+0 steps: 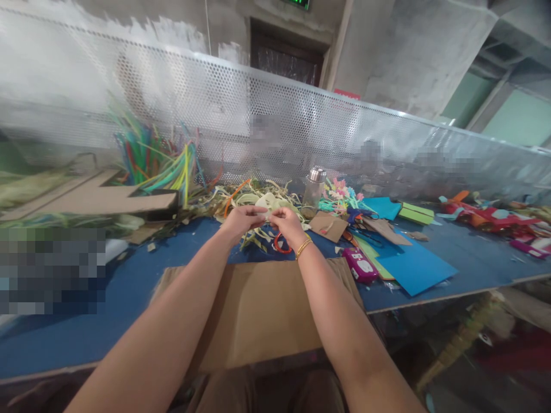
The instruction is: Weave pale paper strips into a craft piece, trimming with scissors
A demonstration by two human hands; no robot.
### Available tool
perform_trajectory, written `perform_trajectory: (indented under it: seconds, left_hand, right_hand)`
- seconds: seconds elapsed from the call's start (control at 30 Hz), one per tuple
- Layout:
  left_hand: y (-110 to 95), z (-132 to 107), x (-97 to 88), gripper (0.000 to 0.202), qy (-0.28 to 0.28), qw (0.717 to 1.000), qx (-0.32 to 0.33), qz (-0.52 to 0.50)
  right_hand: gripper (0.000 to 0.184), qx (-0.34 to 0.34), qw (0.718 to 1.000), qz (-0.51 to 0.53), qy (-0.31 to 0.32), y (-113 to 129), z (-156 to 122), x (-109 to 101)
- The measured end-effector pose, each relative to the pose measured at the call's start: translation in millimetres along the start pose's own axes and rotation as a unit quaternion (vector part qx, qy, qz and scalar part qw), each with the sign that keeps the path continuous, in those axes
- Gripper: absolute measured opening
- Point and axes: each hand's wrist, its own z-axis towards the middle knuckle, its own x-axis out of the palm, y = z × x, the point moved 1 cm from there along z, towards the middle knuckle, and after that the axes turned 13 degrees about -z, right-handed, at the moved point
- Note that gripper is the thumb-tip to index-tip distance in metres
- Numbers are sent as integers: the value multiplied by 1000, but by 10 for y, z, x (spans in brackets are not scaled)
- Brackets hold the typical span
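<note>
Pinching a pale strip (267, 214) between their fingertips, the left hand (241, 221) and the right hand (287, 225) are meeting just above the far middle of the blue worktop (129, 298). Both hands are curling closed on that strip, thumbs and forefingers pressing on it; the blur is making it hard to tell whether it is paper or leaf. A gold bracelet (303, 247) is sitting on the right wrist. A heap of pale and green strips (253, 201) is lying just beyond the hands, and a red ring (280, 246) is showing below them. A brown cardboard sheet (258, 310) is lying near, under the forearms. To the right a magenta box (360, 265) is resting beside a blue paper sheet (413, 268). A jar with a metal lid (314, 186) is standing far right of the hands, and a bundle of coloured straws (150, 155) is standing far left, before the perforated metal screen (344, 132)
</note>
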Motion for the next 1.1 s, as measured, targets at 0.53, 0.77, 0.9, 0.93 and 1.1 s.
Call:
perform_trajectory:
  seconds: [0.53, 0.77, 0.9, 0.93, 1.1]
  left_hand:
    - [-18, -6, -4, 34, -6, 1000, -1, 8]
    - [-14, 5, -24, 40, -6, 1000, -12, 0]
    - [-18, -1, -22, 39, -1, 1000, -12, -5]
    - [-17, -2, -22, 38, -1, 1000, -11, -5]
    - [4, 17, -27, 36, -2, 1000, -6, -13]
  right_hand:
    - [11, -43, 998, -7, 43, -49, 44, -19]
    - [18, -104, 993, -48, 38, -100, 72, -11]
    - [17, -129, 989, -73, 23, -85, 56, -25]
    - [17, -134, 988, -78, 21, -82, 53, -30]
    - [14, -142, 984, -107, 12, -74, 61, -45]
